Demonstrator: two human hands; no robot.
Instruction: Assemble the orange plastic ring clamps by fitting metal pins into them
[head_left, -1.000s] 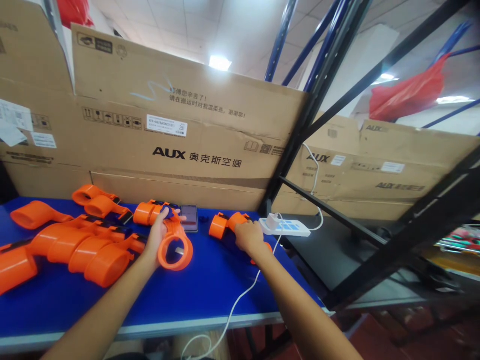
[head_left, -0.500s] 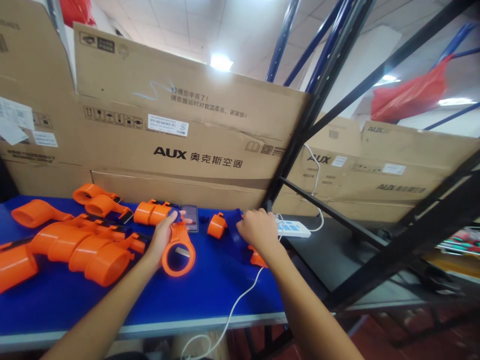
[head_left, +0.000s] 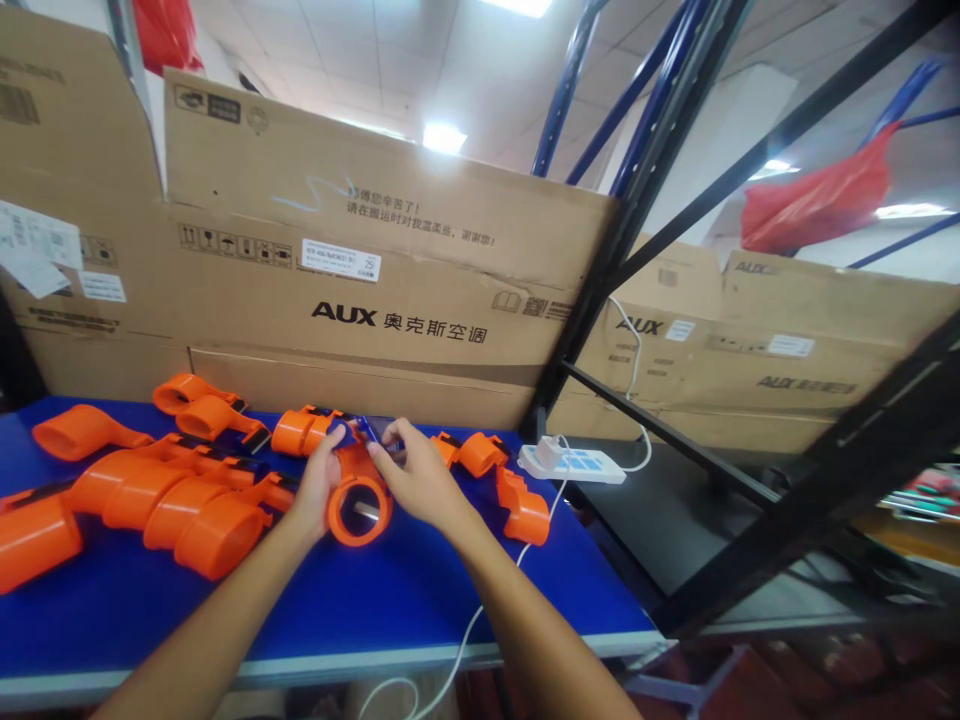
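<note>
My left hand (head_left: 322, 480) is wrapped round the upper part of an orange tape dispenser (head_left: 335, 522), whose open ring hangs downward over the blue table. At its top, a dark blue piece (head_left: 365, 428) shows between my two hands. My right hand (head_left: 412, 470) is closed, its fingertips pinching at this blue piece; the fingers partly cover it, and its exact kind cannot be made out. Behind my hands a phone-like dark slab (head_left: 386, 428) is mostly hidden. More orange dispensers (head_left: 217, 525) lie in a group left of my left hand.
Several more orange dispensers (head_left: 525, 510) lie right of my hands. A white power strip (head_left: 577, 462) sits by the black rack post (head_left: 574, 350), its cable (head_left: 480, 610) running over the table's front edge. A large cardboard box (head_left: 420, 280) stands along the back.
My right hand has moved left from beside the power strip to the dispenser in my left hand. The dispensers at the right are now uncovered. My left hand stays nearly in place.
</note>
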